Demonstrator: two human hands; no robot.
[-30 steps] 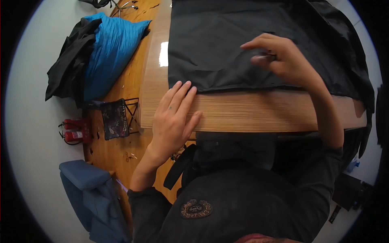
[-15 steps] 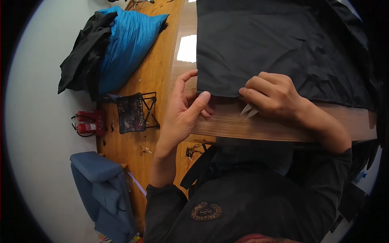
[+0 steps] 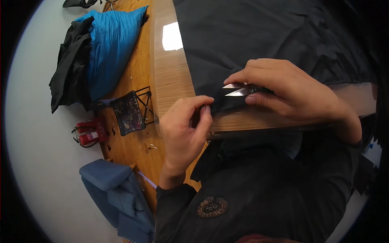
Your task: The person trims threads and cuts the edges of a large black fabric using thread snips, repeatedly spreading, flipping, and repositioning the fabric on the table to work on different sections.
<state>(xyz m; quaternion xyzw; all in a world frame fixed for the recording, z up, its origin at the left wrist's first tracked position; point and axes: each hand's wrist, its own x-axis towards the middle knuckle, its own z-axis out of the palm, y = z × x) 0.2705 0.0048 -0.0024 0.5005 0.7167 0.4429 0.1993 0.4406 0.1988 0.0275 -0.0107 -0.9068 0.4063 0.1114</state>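
Observation:
Black fabric covers much of the wooden table, with its near corner at my left hand. That hand is closed, thumb and forefinger pinching the corner of the cloth; whether a loose thread is in the pinch is too small to tell. In my right hand are small thread snips, gripped between thumb and fingers. Their two shiny blades stand apart and point left towards the left fingertips, just above the cloth. The snips' handle is mostly hidden in the palm.
The wooden table has a rounded near left edge. On the floor to the left are a blue bag with black cloth on it, a folding stool, red fire extinguishers and a blue chair.
The snips have turned from pointing down under my right hand to pointing left with blades apart. My left hand has closed from a loose grip to a pinch at the corner.

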